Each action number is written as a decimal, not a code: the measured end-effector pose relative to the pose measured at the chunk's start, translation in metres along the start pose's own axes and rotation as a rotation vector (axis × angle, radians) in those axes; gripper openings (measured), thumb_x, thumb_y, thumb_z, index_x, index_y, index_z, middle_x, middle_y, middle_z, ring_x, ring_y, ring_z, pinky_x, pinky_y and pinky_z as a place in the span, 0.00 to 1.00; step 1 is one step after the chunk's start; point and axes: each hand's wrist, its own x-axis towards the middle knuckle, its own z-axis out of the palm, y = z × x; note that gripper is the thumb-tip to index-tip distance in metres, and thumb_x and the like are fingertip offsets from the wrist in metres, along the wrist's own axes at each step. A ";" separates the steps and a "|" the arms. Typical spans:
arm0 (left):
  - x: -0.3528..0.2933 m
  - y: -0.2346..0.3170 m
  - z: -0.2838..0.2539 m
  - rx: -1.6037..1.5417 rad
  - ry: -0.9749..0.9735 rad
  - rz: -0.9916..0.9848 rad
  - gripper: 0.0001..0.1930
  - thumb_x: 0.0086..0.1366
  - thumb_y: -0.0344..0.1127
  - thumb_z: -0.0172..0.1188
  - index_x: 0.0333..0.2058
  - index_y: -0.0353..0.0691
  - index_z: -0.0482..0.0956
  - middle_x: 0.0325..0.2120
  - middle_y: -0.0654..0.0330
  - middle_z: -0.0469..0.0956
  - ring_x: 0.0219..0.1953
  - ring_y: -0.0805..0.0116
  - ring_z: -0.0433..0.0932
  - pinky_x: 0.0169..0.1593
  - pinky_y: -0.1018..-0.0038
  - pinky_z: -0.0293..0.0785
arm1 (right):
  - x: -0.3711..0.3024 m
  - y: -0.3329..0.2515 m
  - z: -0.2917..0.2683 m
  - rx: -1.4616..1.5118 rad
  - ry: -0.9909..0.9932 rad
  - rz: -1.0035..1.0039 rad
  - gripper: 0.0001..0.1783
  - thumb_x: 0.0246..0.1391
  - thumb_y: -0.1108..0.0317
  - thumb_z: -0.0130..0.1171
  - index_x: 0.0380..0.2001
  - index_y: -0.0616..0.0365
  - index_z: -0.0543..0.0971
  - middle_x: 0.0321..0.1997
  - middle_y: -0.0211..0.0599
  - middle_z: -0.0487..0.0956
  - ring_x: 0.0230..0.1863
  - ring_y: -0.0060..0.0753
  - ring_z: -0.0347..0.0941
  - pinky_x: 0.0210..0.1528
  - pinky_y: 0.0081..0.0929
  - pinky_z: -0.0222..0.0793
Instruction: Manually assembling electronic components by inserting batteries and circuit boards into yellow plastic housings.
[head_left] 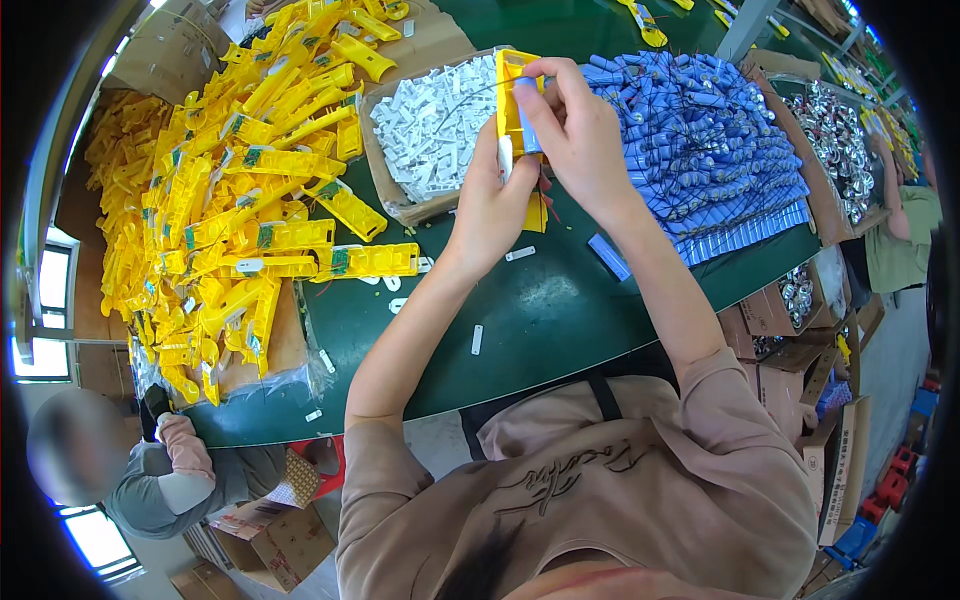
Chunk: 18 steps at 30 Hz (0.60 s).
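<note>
My left hand (488, 205) is closed round a yellow plastic housing (506, 72), held upright above the far side of the table. My right hand (582, 130) pinches a blue cylindrical battery (530, 138) against the open side of that housing, thumb on top. A thin dark wire arcs out to the left from the work. Just left of my hands are small white plastic strips (430, 125) in a shallow cardboard box (408, 214). To the right lies a stacked heap of blue batteries (690, 140) with black wires. Below my hands sits another yellow piece (536, 214), partly hidden.
A large heap of yellow housings (250, 190) covers the table's left side. Loose white strips (477, 340) and a single blue battery (609, 257) lie on the green tabletop (540, 310). Shiny metal parts (835, 140) fill a box at right. Other people sit at left and right.
</note>
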 end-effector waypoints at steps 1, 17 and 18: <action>0.001 0.003 -0.002 -0.030 -0.035 -0.043 0.22 0.62 0.25 0.45 0.56 0.36 0.57 0.32 0.60 0.71 0.30 0.77 0.72 0.33 0.79 0.71 | 0.001 -0.003 -0.004 0.028 -0.084 0.065 0.11 0.54 0.67 0.55 0.39 0.59 0.70 0.17 0.36 0.72 0.17 0.31 0.72 0.20 0.27 0.64; -0.002 0.012 0.000 0.101 0.007 -0.032 0.24 0.63 0.25 0.44 0.57 0.34 0.53 0.33 0.58 0.69 0.32 0.75 0.70 0.34 0.78 0.70 | 0.000 0.002 0.015 0.011 0.016 0.085 0.10 0.51 0.71 0.56 0.37 0.59 0.70 0.15 0.34 0.69 0.15 0.30 0.69 0.19 0.26 0.63; -0.002 0.011 0.000 0.100 0.007 -0.031 0.24 0.63 0.25 0.44 0.57 0.34 0.53 0.33 0.58 0.69 0.32 0.75 0.70 0.34 0.78 0.70 | -0.001 0.004 0.016 0.003 0.012 0.071 0.10 0.51 0.70 0.56 0.37 0.59 0.70 0.17 0.35 0.70 0.17 0.31 0.69 0.21 0.26 0.64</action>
